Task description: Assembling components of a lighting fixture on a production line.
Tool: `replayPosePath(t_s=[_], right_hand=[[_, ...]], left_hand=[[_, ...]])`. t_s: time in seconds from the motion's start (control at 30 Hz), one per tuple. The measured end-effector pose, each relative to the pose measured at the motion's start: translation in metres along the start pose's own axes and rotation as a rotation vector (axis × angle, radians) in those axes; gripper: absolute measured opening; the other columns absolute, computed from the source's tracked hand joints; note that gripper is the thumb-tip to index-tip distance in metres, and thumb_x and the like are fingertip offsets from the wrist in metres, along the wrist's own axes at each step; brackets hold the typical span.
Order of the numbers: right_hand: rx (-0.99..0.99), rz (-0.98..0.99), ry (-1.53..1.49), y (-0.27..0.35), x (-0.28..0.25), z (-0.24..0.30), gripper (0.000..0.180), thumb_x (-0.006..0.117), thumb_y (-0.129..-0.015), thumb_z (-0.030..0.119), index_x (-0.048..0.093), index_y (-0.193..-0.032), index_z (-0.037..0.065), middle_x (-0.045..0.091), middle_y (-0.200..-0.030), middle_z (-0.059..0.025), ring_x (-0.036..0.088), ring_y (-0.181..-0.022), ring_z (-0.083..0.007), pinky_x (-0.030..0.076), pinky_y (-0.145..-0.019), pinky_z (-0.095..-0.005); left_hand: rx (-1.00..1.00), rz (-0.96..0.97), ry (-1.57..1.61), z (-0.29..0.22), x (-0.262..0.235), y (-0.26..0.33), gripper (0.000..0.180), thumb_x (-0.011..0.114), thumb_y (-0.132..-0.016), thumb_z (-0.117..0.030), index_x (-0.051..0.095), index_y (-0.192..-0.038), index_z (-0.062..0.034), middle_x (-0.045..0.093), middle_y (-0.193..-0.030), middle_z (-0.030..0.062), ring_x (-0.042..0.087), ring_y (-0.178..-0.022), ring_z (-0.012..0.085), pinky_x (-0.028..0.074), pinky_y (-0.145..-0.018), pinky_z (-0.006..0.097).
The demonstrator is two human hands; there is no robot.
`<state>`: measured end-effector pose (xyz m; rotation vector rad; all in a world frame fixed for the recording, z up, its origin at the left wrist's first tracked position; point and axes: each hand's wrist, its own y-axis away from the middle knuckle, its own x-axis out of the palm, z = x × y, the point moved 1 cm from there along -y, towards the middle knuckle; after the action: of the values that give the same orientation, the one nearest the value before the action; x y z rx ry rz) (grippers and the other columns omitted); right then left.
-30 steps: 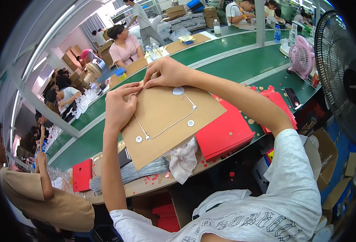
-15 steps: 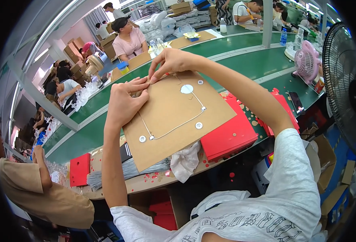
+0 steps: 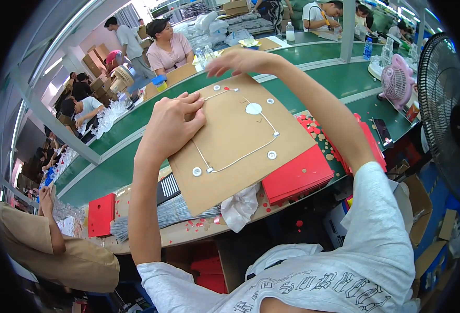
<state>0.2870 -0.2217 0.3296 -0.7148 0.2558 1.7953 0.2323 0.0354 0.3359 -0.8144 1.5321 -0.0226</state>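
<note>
A brown cardboard panel [image 3: 240, 141] is held up at a tilt. On it a thin white wire [image 3: 245, 161] runs under small white clips around a white disc [image 3: 253, 108]. White round grommets [image 3: 272, 155] sit near its corners. My left hand [image 3: 172, 125] grips the panel's left edge, thumb and fingers pressed together and covering part of the wire. My right hand [image 3: 243, 61] is raised just above the far edge, apart from the panel, its fingers stretched out and smeared by motion.
A stack of red panels [image 3: 297, 175] lies right of the cardboard, with scattered red discs [image 3: 313, 128] beyond. A bundle of grey wires [image 3: 172, 212] and a white cloth [image 3: 239, 208] lie in front. A black fan [image 3: 446, 120] stands right. A person in brown [image 3: 47, 245] stands left.
My right hand has let go of the panel's far edge and risen off it. The panel has shifted slightly right and away, with my left hand still on it.
</note>
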Motion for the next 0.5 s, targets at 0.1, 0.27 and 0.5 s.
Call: replayPosePath(t_s=[0.1,0.27,0.5], right_hand=[[0.168,-0.225,-0.208,0.029,-0.003,-0.054,0.050,0.066,-0.091,0.038,0.059,-0.132,0.009,0.065,-0.126,-0.0063,0.057,-0.118,-0.0165,0.040,-0.104,-0.0376],[0.183,-0.183,-0.022,0.135,0.080,-0.080,0.057,0.069,-0.088,0.034,0.055,-0.135,0.007,0.061,-0.130,-0.0085,0.054,-0.123,-0.0181,0.038,-0.107,-0.0391],[0.109,-0.358,-0.060,0.091,0.138,-0.077,0.058,0.071,-0.083,0.030,0.055,-0.134,0.005,0.062,-0.128,-0.0093,0.054,-0.122,-0.0189,0.039,-0.107,-0.0382]], left_hand=[[-0.030,-0.048,0.063,0.007,0.002,0.001,0.033,0.061,-0.084,-0.016,0.069,-0.112,0.0019,0.066,-0.119,0.0210,0.064,-0.115,0.0316,0.049,-0.098,0.033],[-0.125,-0.037,0.126,0.030,0.000,-0.001,0.034,0.063,-0.083,-0.016,0.069,-0.111,0.0017,0.068,-0.115,0.0210,0.067,-0.110,0.0280,0.051,-0.095,0.032],[-0.127,0.027,0.145,0.037,0.001,-0.007,0.032,0.063,-0.084,-0.014,0.068,-0.111,0.0024,0.068,-0.111,0.0247,0.067,-0.109,0.0296,0.052,-0.095,0.033]])
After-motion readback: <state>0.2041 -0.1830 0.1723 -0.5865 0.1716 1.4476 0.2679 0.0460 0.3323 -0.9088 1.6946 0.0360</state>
